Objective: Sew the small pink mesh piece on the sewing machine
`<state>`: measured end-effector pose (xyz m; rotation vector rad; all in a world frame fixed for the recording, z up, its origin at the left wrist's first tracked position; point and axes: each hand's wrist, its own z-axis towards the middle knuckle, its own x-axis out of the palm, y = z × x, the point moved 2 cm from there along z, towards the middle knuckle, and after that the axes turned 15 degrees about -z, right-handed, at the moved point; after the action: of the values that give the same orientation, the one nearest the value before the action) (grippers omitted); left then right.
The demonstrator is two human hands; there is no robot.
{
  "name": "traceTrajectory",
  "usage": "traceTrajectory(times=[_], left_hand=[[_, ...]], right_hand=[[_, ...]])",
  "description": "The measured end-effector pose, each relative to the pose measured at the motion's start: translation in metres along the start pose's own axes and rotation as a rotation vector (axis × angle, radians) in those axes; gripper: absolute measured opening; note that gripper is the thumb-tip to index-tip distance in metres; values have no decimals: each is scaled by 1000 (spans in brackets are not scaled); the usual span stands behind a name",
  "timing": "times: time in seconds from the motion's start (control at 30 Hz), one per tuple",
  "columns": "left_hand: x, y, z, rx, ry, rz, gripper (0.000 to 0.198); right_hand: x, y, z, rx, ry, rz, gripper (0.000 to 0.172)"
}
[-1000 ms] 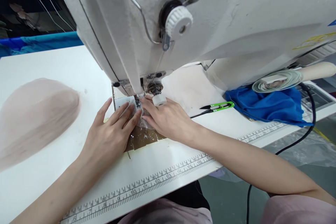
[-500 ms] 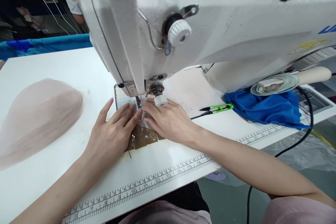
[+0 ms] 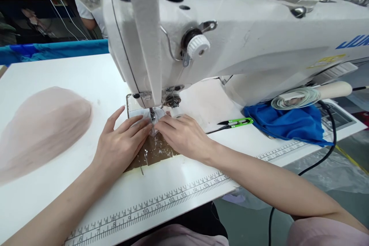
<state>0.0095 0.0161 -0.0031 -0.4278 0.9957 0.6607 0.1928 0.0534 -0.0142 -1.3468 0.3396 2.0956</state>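
Observation:
A white sewing machine [image 3: 230, 38] reaches over the table, its presser foot [image 3: 152, 113] down between my hands. Under the foot lies a small piece of sheer whitish fabric [image 3: 156, 127]. My left hand [image 3: 122, 140] rests to the left of the foot, fingers spread, fingertips on the fabric's edge. Right of the foot, my right hand [image 3: 184, 136] pinches the fabric with its fingers together. Below the fingertips shows a brown taped plate [image 3: 157, 152]. Sheer beige fabric [image 3: 49, 127] lies on the table at the left.
Green thread snips [image 3: 238, 122] lie right of my right hand. Blue cloth [image 3: 285, 123] and a coil of pale cord [image 3: 295, 99] sit farther right, beside a black cable [image 3: 331, 153]. A printed ruler [image 3: 161, 207] runs along the table's front edge. Behind, a person's arm [image 3: 89, 23] shows.
The view has shifted slightly, showing more of the machine's top. My right fingers have drawn together on the fabric near the foot. My left hand has moved slightly, its fingertips closer together.

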Motion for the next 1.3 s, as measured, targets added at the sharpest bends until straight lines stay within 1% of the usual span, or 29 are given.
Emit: traceTrajectory(times=[0.2, 0.23, 0.37, 0.43, 0.57, 0.63, 0.8, 0.87, 1.0, 1.1, 1.3], left_hand=[[-2, -2, 3, -53, -30, -55, 17], [-2, -2, 3, -55, -36, -60, 18], [-3, -2, 2, -75, -61, -91, 15], [-3, -1, 2, -86, -62, -102, 15], [-3, -1, 1, -91, -52, -87, 18], [-4, -2, 2, -88, -48, -78, 19], [-3, -1, 2, -63, -44, -66, 18], [-2, 0, 1, -45, -49, -59, 20], [2, 3, -3, -19, 4, -53, 30], [3, 4, -5, -13, 44, -30, 31], [2, 1, -3, 4, 35, 8, 29]], right_hand=[[2, -5, -2, 52, 46, 173, 45], [2, -5, -2, 63, 44, 190, 43], [1, -3, 0, 84, 26, 230, 28], [0, -2, 1, 76, 26, 216, 29], [0, -2, 2, 64, 19, 145, 37], [-1, -2, 1, 63, -14, 119, 34], [-8, -2, 0, -2, -203, 62, 22], [-10, -1, -2, -32, -239, 28, 21], [-8, 0, -4, -62, -252, 20, 20], [-6, 0, -4, -71, -268, 29, 21], [-7, 0, -4, -75, -268, 36, 19]])
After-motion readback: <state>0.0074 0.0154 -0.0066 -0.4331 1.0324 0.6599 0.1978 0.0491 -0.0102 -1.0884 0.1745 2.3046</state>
